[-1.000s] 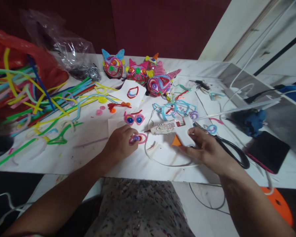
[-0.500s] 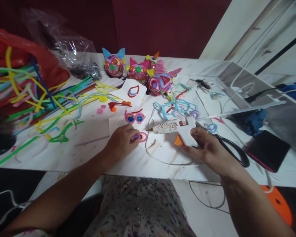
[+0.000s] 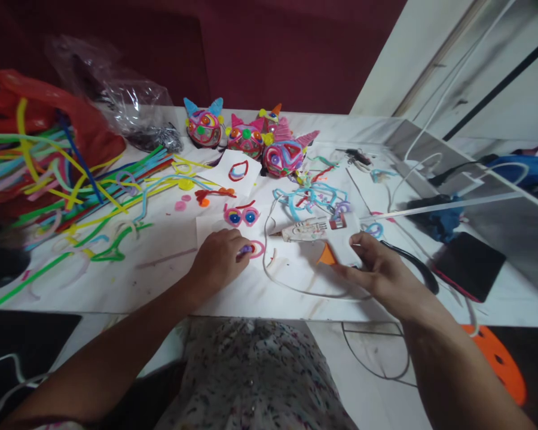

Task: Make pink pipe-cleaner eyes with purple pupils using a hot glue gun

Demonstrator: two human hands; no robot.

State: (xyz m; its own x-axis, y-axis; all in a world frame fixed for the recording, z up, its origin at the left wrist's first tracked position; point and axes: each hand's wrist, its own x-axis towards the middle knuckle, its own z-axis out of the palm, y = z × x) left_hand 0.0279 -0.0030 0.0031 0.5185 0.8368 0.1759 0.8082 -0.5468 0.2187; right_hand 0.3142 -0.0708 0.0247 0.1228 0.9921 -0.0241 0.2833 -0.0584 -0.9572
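My right hand (image 3: 376,263) is wrapped round the grip of a white hot glue gun (image 3: 305,229) with an orange trigger. Its nozzle points left, a little to the right of my left hand (image 3: 222,255). The fingertips of that hand are pinched on a small purple pipe-cleaner piece (image 3: 245,249), at the left side of a flat pink pipe-cleaner ring (image 3: 259,246). Part of both is hidden by my fingers. Just above lie two joined pink rings with blue eyes (image 3: 242,217) and red strips over them, partly on white paper (image 3: 204,226).
Several pipe-cleaner animal heads (image 3: 246,136) stand at the back. On the left, a red bag (image 3: 94,128) spills loose pipe cleaners (image 3: 49,161). A white cord (image 3: 291,289) loops under the glue gun. Blue pipe-cleaner shapes (image 3: 291,206) and a black case (image 3: 470,263) lie rightward.
The glue gun has drawn slightly to the right, away from my left hand. My left hand keeps its pinch at the pink ring. The whole view has shifted a little.
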